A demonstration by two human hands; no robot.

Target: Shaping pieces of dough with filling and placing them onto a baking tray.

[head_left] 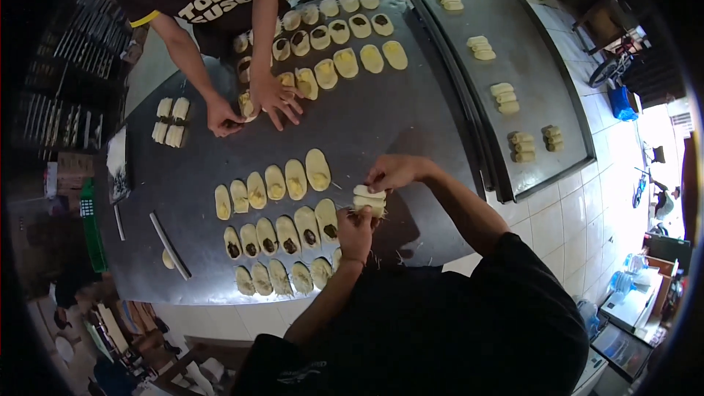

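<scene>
Left grip (355, 237) is closed on the lower edge of the rolls (369, 200); right grip (396, 173) is closed on the upper edge. The rolls are held between the two, over the near right part of the table (429, 117). Whether the table is touched by their underside cannot be told.

Risks: if too much pressure is put on by either grip, the rolls could be squashed, since the dough looks soft. If the two grips are moved unevenly, the rolls could be pulled apart where they are set against each other. If either grip is loosened first, the weight could be left on one edge and the rolls tipped.

Further out: loose strips (402, 257) are scattered by the table's near edge and could be picked up if the rolls are put down there. The end of the near row (279, 277) is partly hidden by the left forearm (331, 295); if that is lowered or swung, dough could be dragged out of line. Filling on the dark-filled row (266, 235) could be smeared by a stray knuckle.

Farthest: the tray (528, 51) is set to the right; its rim could be clipped by a low carry.
</scene>
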